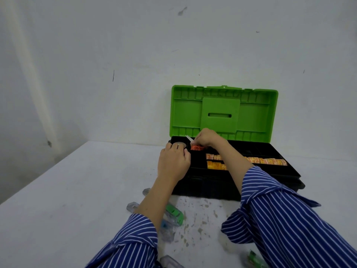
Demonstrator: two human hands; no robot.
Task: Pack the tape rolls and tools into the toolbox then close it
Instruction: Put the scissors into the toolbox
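A black toolbox [289,176] with its green lid [224,113] standing open sits on the white table, against the wall. My left hand [173,161] rests over the tray's left end, fingers curled around a small round grey roll [178,145]. My right hand [205,137] hovers just behind it, pinching a thin clear piece [189,138] above an orange roll [197,147] in a tray compartment. Rows of orange-yellow tape rolls [266,161] fill the tray's long compartments.
Clear plastic tape dispensers lie on the table in front of the box: a green one [174,212], a blue one [165,225], clear ones [132,206], and another green one [254,257] at the lower right. The table's left part [67,190] is bare white surface.
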